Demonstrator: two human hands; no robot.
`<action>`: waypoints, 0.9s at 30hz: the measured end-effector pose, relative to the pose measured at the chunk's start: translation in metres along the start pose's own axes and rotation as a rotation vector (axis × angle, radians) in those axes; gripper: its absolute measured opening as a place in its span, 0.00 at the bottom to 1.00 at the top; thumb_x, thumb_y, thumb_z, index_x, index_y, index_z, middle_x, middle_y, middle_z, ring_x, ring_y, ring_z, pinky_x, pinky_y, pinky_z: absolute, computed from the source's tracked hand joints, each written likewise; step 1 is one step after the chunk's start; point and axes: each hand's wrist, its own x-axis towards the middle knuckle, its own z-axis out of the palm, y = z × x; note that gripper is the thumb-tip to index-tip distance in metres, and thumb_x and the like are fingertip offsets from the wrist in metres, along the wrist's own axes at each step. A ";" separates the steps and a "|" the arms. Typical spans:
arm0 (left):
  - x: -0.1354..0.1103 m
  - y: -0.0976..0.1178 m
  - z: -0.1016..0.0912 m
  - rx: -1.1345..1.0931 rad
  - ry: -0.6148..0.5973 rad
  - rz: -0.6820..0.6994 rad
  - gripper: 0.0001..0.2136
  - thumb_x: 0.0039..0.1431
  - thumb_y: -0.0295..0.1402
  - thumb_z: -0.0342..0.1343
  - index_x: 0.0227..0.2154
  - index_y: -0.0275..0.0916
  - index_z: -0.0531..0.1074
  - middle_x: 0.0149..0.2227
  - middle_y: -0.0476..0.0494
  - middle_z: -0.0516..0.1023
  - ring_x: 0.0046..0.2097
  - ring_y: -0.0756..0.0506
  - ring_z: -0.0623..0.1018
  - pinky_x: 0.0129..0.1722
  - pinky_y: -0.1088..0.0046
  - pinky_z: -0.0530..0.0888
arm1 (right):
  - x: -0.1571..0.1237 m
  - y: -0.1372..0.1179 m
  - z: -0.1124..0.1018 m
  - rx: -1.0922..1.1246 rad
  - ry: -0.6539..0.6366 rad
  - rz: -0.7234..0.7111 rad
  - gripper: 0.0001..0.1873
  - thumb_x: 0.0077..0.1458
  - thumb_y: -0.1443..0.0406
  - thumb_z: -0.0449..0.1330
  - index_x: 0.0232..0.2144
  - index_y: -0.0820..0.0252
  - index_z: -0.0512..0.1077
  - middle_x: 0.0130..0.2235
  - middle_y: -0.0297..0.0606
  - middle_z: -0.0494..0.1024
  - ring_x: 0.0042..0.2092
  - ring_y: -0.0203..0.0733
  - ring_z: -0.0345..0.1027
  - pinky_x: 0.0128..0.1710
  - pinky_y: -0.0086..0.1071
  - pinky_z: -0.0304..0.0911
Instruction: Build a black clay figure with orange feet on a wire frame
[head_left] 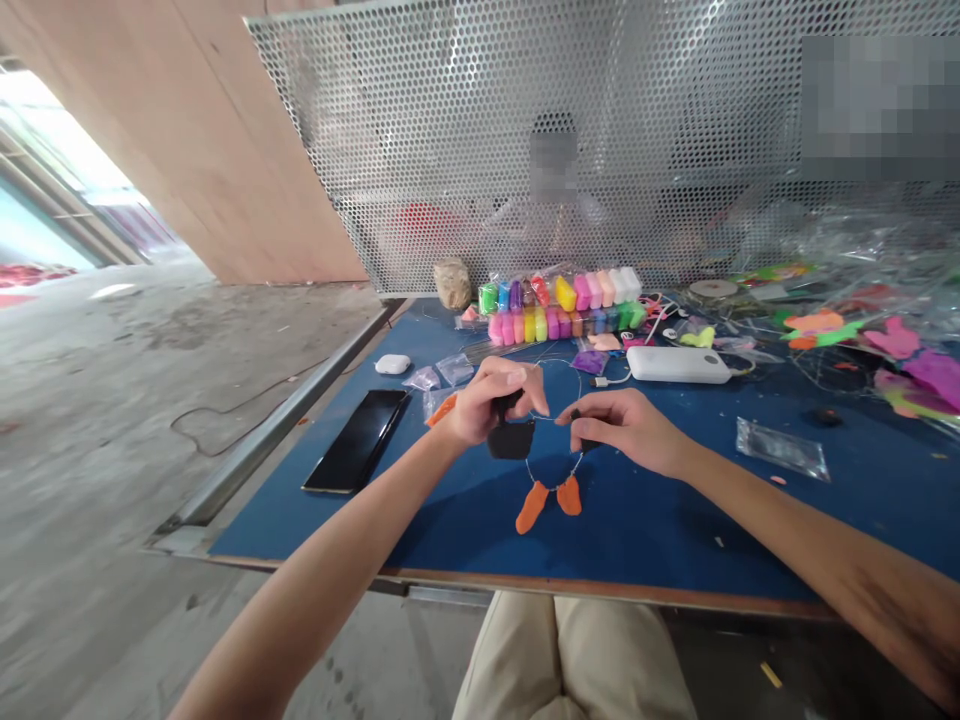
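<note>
A dark phone (358, 438) lies at the left of the blue table (675, 520). Near the middle, the left hand (487, 400) clamps its fingers on a black clay piece (511, 440). From it a wire loop (529, 470) carrying two orange clay bits (532, 507) runs to the right hand (626, 430), whose fingers pinch a small black bit (576, 414). Far behind, a clear pack (562, 305) holds coloured clay blocks. To the right lies a flat clear bag (782, 448).

— Where are the arms?
— Both forearms reach forward, converging. The left hand (491, 402) pinches, fingers curled.
— And the other?
— The right hand (622, 428) is curled, thumb and fingers pinched.
</note>
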 end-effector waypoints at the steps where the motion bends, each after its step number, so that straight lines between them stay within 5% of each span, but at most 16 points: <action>1: 0.001 0.000 0.001 0.038 0.050 -0.009 0.19 0.60 0.45 0.57 0.27 0.33 0.81 0.22 0.47 0.69 0.19 0.56 0.59 0.23 0.73 0.58 | 0.000 -0.001 -0.001 -0.018 0.014 -0.018 0.14 0.62 0.55 0.63 0.39 0.59 0.80 0.33 0.38 0.81 0.36 0.39 0.74 0.41 0.34 0.71; 8: 0.011 -0.006 -0.008 0.144 0.613 -0.027 0.15 0.62 0.44 0.58 0.32 0.35 0.78 0.19 0.52 0.67 0.18 0.57 0.57 0.19 0.77 0.56 | -0.001 -0.003 -0.019 -0.041 0.203 -0.110 0.13 0.62 0.55 0.62 0.41 0.57 0.79 0.26 0.34 0.75 0.29 0.38 0.70 0.29 0.32 0.70; 13: 0.016 -0.006 -0.019 0.052 0.775 -0.072 0.21 0.58 0.49 0.59 0.19 0.37 0.67 0.19 0.50 0.69 0.16 0.56 0.62 0.15 0.78 0.55 | 0.001 0.003 -0.041 -0.136 0.288 -0.155 0.12 0.62 0.55 0.62 0.37 0.57 0.79 0.26 0.34 0.76 0.29 0.37 0.69 0.30 0.32 0.70; 19: 0.012 -0.006 -0.016 -0.009 0.636 -0.188 0.26 0.61 0.55 0.53 0.20 0.37 0.67 0.13 0.57 0.52 0.13 0.57 0.52 0.14 0.78 0.46 | 0.003 0.014 -0.064 -0.106 0.200 -0.004 0.15 0.59 0.53 0.63 0.36 0.59 0.79 0.25 0.34 0.76 0.23 0.35 0.66 0.22 0.31 0.65; 22: 0.010 -0.011 -0.013 -0.049 0.529 -0.188 0.20 0.62 0.50 0.54 0.26 0.35 0.70 0.19 0.56 0.58 0.16 0.58 0.54 0.16 0.79 0.49 | 0.003 0.018 -0.069 -0.136 0.146 0.070 0.16 0.58 0.53 0.64 0.37 0.60 0.79 0.23 0.34 0.75 0.23 0.36 0.67 0.22 0.30 0.64; 25: 0.008 -0.016 -0.009 -0.066 0.424 -0.141 0.08 0.54 0.33 0.63 0.32 0.36 0.70 0.31 0.51 0.68 0.25 0.57 0.67 0.25 0.79 0.63 | 0.002 0.018 -0.073 -0.185 0.082 0.243 0.20 0.58 0.49 0.62 0.37 0.60 0.79 0.23 0.37 0.77 0.22 0.37 0.68 0.20 0.31 0.62; 27: 0.008 -0.018 -0.005 -0.016 0.369 -0.134 0.12 0.51 0.27 0.65 0.37 0.37 0.70 0.36 0.50 0.70 0.33 0.54 0.72 0.34 0.77 0.69 | 0.001 0.014 -0.074 -0.326 0.003 0.386 0.24 0.59 0.45 0.59 0.33 0.59 0.79 0.26 0.40 0.80 0.22 0.39 0.69 0.20 0.32 0.62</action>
